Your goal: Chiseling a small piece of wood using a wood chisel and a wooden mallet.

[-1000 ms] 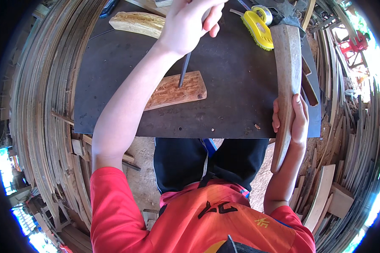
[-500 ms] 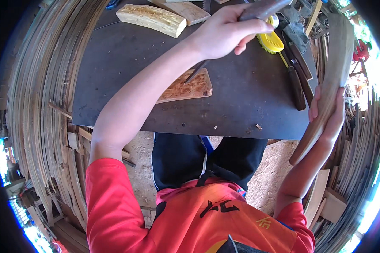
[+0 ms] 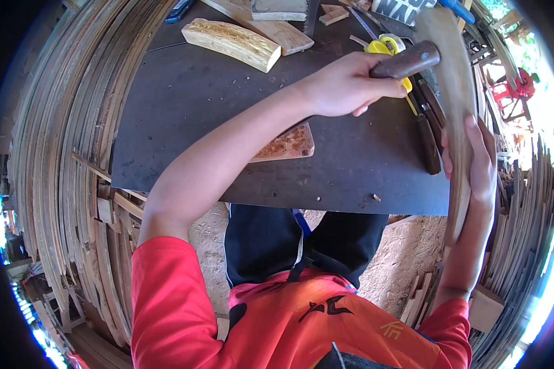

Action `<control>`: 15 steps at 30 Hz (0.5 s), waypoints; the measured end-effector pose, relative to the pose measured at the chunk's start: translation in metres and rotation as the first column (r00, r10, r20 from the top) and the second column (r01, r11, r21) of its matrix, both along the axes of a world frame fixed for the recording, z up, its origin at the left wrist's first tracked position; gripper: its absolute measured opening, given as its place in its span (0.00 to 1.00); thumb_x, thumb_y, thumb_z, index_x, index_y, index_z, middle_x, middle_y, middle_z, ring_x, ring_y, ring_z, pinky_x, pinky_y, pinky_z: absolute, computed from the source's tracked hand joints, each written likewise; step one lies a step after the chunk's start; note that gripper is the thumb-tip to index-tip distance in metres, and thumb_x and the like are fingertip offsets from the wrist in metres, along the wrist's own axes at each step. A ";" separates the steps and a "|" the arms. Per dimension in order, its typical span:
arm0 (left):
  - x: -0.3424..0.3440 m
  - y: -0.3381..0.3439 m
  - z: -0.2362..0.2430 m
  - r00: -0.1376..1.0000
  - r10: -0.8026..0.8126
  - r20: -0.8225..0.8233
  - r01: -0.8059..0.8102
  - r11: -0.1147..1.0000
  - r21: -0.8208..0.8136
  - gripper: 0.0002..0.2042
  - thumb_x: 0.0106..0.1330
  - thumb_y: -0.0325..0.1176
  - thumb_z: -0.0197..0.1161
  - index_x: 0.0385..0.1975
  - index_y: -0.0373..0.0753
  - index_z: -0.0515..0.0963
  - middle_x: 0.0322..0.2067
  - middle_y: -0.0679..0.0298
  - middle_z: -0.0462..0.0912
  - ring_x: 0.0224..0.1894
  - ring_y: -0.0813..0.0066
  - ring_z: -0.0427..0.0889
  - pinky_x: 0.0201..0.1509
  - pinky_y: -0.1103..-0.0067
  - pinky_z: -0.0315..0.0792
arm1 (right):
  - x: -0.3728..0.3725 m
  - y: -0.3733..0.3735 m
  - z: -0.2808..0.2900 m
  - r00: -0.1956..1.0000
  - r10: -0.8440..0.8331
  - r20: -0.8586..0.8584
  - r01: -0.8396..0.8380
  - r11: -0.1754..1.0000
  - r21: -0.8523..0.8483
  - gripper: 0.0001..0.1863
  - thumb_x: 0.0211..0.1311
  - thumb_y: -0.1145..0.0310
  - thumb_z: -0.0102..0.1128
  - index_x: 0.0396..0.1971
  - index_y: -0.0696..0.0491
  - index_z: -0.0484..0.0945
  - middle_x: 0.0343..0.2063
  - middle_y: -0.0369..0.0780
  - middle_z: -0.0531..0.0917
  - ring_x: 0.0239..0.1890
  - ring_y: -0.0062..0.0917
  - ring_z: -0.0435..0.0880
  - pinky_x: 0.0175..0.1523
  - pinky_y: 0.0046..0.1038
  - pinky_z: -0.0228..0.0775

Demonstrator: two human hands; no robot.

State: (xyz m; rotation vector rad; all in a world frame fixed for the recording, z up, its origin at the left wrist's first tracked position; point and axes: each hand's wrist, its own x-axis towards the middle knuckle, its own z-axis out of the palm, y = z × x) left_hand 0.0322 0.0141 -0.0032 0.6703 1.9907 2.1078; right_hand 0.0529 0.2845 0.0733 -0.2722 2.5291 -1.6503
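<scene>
My left hand (image 3: 341, 86) is wrapped round the dark wooden handle of a chisel (image 3: 412, 59). Its thin blade slants down behind my wrist to a reddish-brown wood block (image 3: 292, 146), which lies on the dark tabletop partly hidden by my forearm. Over on the right, my right hand (image 3: 481, 166) grips a long, slightly curved wooden club (image 3: 454, 80). The club is raised, its broad upper end against or very near the butt of the chisel handle; contact cannot be made out for certain. The blade's tip is hidden.
On the dark table (image 3: 184, 135) lie a pale wood piece (image 3: 231, 44) and a flat board (image 3: 289, 38). Near the right edge are dark-handled tools (image 3: 429, 144) and a yellow brush (image 3: 385, 46). Long wood strips (image 3: 74, 123) stand on the left.
The club has swung leftward to the chisel's handle end. My left hand and the chisel sit slightly lower and further right in view, as the whole scene has shifted somewhat.
</scene>
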 end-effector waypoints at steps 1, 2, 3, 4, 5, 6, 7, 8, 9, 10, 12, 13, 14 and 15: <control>-0.001 0.002 0.000 1.000 -0.008 -0.012 0.008 1.000 0.009 0.13 0.73 0.38 0.64 0.48 0.36 0.78 0.17 0.74 0.67 0.17 0.86 0.67 0.23 0.82 0.66 | 0.005 0.004 -0.003 0.997 -0.078 -0.007 0.077 0.995 -0.067 0.26 0.79 0.46 0.46 0.40 0.58 0.75 0.24 0.39 0.78 0.12 0.19 0.72 0.16 0.21 0.61; -0.001 0.001 0.001 1.000 -0.003 -0.029 0.003 1.000 0.012 0.13 0.73 0.39 0.64 0.47 0.36 0.78 0.17 0.74 0.67 0.17 0.86 0.67 0.23 0.82 0.66 | 0.007 0.009 -0.007 0.989 -0.150 -0.001 0.149 0.980 -0.131 0.26 0.79 0.46 0.46 0.39 0.58 0.76 0.24 0.39 0.78 0.13 0.19 0.72 0.16 0.20 0.61; -0.003 0.000 0.002 0.999 0.002 -0.046 -0.001 1.000 0.015 0.13 0.73 0.39 0.64 0.47 0.36 0.78 0.17 0.74 0.67 0.17 0.86 0.67 0.23 0.82 0.66 | -0.001 0.026 -0.016 0.984 -0.175 0.039 0.178 0.935 -0.308 0.26 0.79 0.47 0.46 0.38 0.58 0.77 0.23 0.38 0.78 0.13 0.20 0.73 0.16 0.20 0.61; -0.006 -0.002 0.004 0.998 -0.002 -0.064 0.002 1.000 0.010 0.13 0.73 0.39 0.64 0.47 0.36 0.78 0.17 0.74 0.67 0.17 0.86 0.66 0.23 0.82 0.66 | 0.000 0.030 -0.023 0.989 -0.146 0.016 0.144 0.942 -0.304 0.25 0.79 0.48 0.47 0.38 0.58 0.77 0.23 0.38 0.78 0.13 0.20 0.73 0.16 0.21 0.61; -0.008 -0.002 0.003 0.996 -0.005 -0.093 0.008 1.000 0.030 0.12 0.73 0.40 0.64 0.43 0.37 0.77 0.17 0.74 0.67 0.17 0.86 0.66 0.23 0.81 0.65 | 0.001 0.033 -0.030 0.993 -0.118 -0.008 0.111 0.948 -0.300 0.25 0.79 0.48 0.47 0.39 0.58 0.77 0.23 0.39 0.78 0.13 0.20 0.73 0.16 0.21 0.62; -0.005 -0.003 0.000 0.998 0.000 -0.064 0.002 0.999 0.037 0.12 0.73 0.40 0.64 0.42 0.37 0.77 0.16 0.74 0.66 0.17 0.85 0.66 0.23 0.82 0.65 | 0.003 0.035 -0.032 0.995 -0.091 -0.032 0.078 0.952 -0.295 0.24 0.79 0.49 0.47 0.39 0.57 0.77 0.23 0.39 0.78 0.13 0.20 0.73 0.16 0.21 0.62; -0.002 -0.003 0.001 0.999 -0.003 -0.041 0.004 0.999 0.037 0.12 0.72 0.40 0.64 0.42 0.37 0.77 0.16 0.74 0.66 0.17 0.85 0.66 0.23 0.82 0.65 | 0.008 0.029 -0.028 1.000 -0.025 0.019 0.026 0.995 -0.095 0.22 0.79 0.50 0.49 0.39 0.57 0.77 0.23 0.39 0.78 0.13 0.20 0.73 0.16 0.22 0.63; 0.000 -0.004 0.001 1.000 -0.002 -0.016 0.002 0.999 0.038 0.12 0.72 0.40 0.64 0.41 0.38 0.77 0.16 0.74 0.66 0.17 0.85 0.66 0.23 0.82 0.64 | 0.022 0.000 -0.014 0.995 -0.012 0.102 0.018 0.999 -0.051 0.26 0.78 0.45 0.47 0.39 0.57 0.75 0.20 0.37 0.76 0.11 0.19 0.71 0.15 0.22 0.61; 0.000 -0.004 0.004 1.000 -0.004 -0.016 0.004 1.000 0.014 0.12 0.72 0.41 0.64 0.42 0.38 0.77 0.16 0.74 0.66 0.17 0.85 0.66 0.23 0.82 0.64 | 0.018 0.012 -0.016 0.997 -0.024 0.067 0.030 0.995 -0.090 0.24 0.78 0.47 0.48 0.39 0.57 0.76 0.21 0.39 0.77 0.12 0.19 0.72 0.15 0.22 0.62; 0.002 -0.003 0.003 1.000 0.006 -0.011 -0.006 1.000 0.004 0.12 0.72 0.41 0.64 0.42 0.38 0.77 0.16 0.74 0.66 0.16 0.85 0.66 0.23 0.82 0.64 | 0.013 0.020 -0.016 0.999 -0.025 0.036 0.029 0.993 -0.116 0.22 0.79 0.50 0.49 0.39 0.57 0.76 0.23 0.40 0.79 0.13 0.19 0.73 0.16 0.22 0.62; 0.003 -0.003 0.001 1.000 0.008 -0.026 -0.009 1.000 -0.029 0.12 0.72 0.41 0.64 0.42 0.38 0.77 0.16 0.75 0.66 0.16 0.85 0.66 0.23 0.82 0.64 | 0.006 0.027 -0.013 0.983 -0.165 0.078 0.183 0.894 -0.410 0.24 0.78 0.48 0.50 0.36 0.57 0.75 0.23 0.39 0.78 0.13 0.19 0.71 0.17 0.22 0.61; -0.001 -0.002 0.002 0.999 -0.008 -0.046 0.005 0.998 -0.059 0.12 0.72 0.41 0.64 0.43 0.38 0.77 0.16 0.75 0.66 0.16 0.85 0.65 0.23 0.82 0.64 | 0.006 0.023 -0.016 0.976 -0.216 0.026 0.210 0.902 -0.377 0.24 0.78 0.47 0.50 0.37 0.57 0.75 0.24 0.39 0.78 0.13 0.19 0.71 0.17 0.22 0.61; -0.002 -0.001 0.003 0.998 -0.024 -0.066 0.018 0.996 -0.090 0.13 0.72 0.41 0.64 0.43 0.38 0.77 0.16 0.75 0.66 0.16 0.86 0.65 0.23 0.82 0.64 | 0.008 0.017 -0.019 0.964 -0.265 -0.028 0.239 0.908 -0.345 0.25 0.77 0.47 0.50 0.38 0.57 0.75 0.24 0.39 0.78 0.13 0.19 0.71 0.18 0.22 0.61; -0.002 0.000 -0.001 0.999 -0.022 -0.038 0.019 0.996 -0.084 0.13 0.72 0.42 0.64 0.42 0.38 0.77 0.16 0.75 0.66 0.16 0.86 0.66 0.23 0.82 0.63 | 0.015 0.011 -0.019 0.994 -0.110 -0.026 0.104 0.982 -0.157 0.25 0.77 0.46 0.50 0.40 0.57 0.75 0.24 0.40 0.78 0.13 0.19 0.71 0.18 0.22 0.61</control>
